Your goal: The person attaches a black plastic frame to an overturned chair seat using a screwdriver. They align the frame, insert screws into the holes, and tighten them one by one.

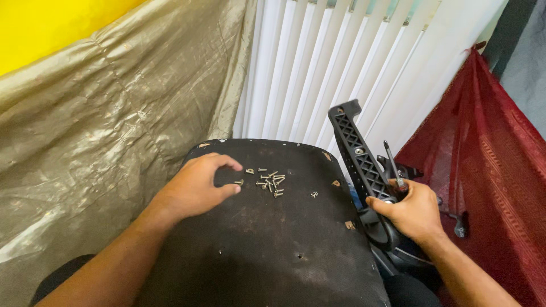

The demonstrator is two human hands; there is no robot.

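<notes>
On the dark seat underside [256, 256], our open left hand [196, 187] hovers beside the screws [270, 182] just right of it, while our right hand [412, 213] grips the black armrest bracket [358, 153] and a screwdriver [393, 165].

Small screws [270, 183]: individual heads and thread types too small to be told apart. Black seat panel [273, 250]: near edge cut off by the lower frame. Black ribbed bracket [357, 153]: lower end hidden behind the right hand [410, 211]. Thin tool [393, 165]: handle concealed within the same hand. Both forearms: cut off at the bottom edge. Left hand [196, 185]: fingertip contact with the screws not discernible.
</notes>
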